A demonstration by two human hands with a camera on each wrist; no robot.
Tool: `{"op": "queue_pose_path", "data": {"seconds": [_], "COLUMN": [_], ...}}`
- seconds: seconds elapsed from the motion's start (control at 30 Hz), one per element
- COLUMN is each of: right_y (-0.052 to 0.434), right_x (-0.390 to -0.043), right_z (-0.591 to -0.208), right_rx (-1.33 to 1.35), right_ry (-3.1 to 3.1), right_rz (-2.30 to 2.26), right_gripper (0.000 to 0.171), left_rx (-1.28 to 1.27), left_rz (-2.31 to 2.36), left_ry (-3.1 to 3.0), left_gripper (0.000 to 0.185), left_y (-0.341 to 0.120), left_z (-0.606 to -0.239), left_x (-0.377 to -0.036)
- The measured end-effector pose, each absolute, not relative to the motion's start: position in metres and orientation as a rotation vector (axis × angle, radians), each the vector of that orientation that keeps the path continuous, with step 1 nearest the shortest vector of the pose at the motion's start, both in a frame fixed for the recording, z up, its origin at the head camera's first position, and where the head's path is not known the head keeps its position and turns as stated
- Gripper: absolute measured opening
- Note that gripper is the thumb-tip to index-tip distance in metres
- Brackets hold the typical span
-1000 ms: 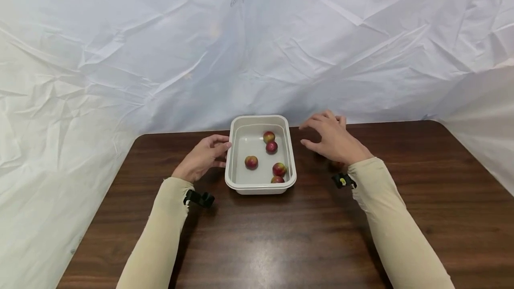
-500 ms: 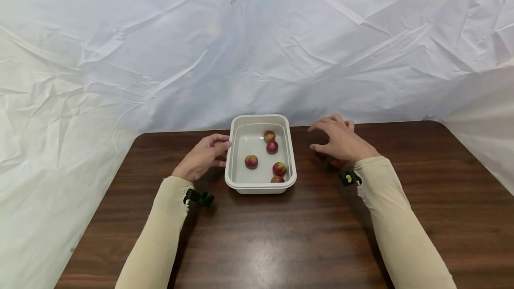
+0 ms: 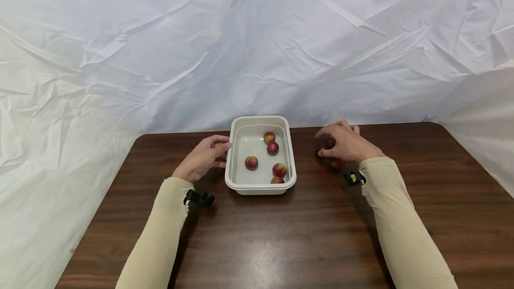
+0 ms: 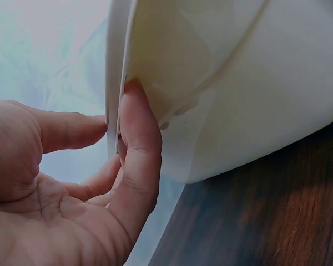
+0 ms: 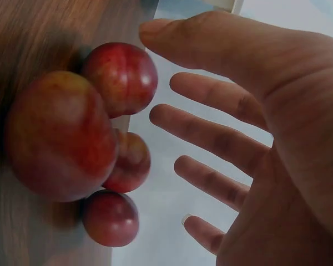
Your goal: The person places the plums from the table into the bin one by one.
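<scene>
My left hand (image 3: 202, 157) stands at the left side of a white plastic tub (image 3: 261, 187). In the left wrist view the thumb and fingers (image 4: 141, 130) pinch the tub's rim. Several red and yellow plums (image 3: 251, 162) lie on the tub's floor. To the right, my right hand (image 3: 348, 143) hovers over more plums (image 3: 337, 163), which it partly covers in the head view. Seen from the right wrist, its fingers (image 5: 211, 133) are spread and fairly straight, apart from the clustered plums (image 5: 61, 136). One plum (image 5: 120, 78) is close to the thumb tip.
The dark wooden table (image 3: 257, 235) carries everything. Behind its far edge hangs a creased white sheet (image 3: 257, 57), close to the tub's back. A black wrist mount (image 3: 199, 199) sits on the left sleeve and another mount (image 3: 353, 178) on the right.
My right hand has moved right and slightly toward me, away from the tub and over the loose plums. The left hand and the tub have stayed in place.
</scene>
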State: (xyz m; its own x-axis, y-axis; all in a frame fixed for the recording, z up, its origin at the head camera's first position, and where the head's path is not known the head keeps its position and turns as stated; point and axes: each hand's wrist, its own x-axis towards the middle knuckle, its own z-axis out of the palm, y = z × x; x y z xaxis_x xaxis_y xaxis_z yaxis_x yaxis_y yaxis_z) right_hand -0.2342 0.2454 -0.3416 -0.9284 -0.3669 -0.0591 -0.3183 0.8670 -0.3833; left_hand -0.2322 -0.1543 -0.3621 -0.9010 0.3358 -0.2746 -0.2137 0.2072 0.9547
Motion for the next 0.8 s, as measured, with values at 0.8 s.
{"op": "queue_pose_path", "data": {"seconds": [0.8], "right_y": [0.248], "right_x": [-0.244], "right_z": [-0.367], "right_rx": [-0.531], "right_ry": [2.903], "right_rz": [-0.540], "right_gripper": [0.036], "left_rx": [0.131], "left_rz": [1.716], "left_ry": [2.084], "left_gripper": [0.042], "left_y": [-0.154], "left_z": [-0.363], "left_x": [-0.232]}}
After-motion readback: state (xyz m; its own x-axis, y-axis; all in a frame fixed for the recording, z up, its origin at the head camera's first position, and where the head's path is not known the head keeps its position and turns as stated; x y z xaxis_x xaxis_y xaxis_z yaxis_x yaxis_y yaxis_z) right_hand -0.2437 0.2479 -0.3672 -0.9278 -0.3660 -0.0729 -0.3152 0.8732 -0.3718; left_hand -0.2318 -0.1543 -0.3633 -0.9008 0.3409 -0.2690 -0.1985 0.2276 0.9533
